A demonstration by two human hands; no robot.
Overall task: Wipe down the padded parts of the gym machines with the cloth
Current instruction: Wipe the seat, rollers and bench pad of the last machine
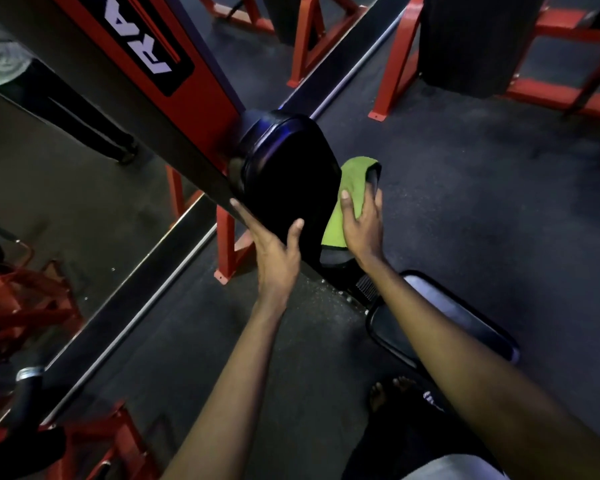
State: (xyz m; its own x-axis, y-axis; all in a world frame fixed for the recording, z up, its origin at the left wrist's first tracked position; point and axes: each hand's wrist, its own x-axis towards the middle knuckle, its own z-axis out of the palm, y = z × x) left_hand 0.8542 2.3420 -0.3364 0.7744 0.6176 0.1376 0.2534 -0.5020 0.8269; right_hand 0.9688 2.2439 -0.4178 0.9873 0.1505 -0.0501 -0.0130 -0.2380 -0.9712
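Green fabric cloth, gripped by right hand, wipes side of black vinyl pad; left hand clasps its edge; front face likely next.

Bare forearms, bare feet, dark trousers, pale grey top at the waist

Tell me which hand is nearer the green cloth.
Right. The right hand holds the green cloth at the right side of the black pad. The left hand grips the pad's lower left edge, apart from the cloth.
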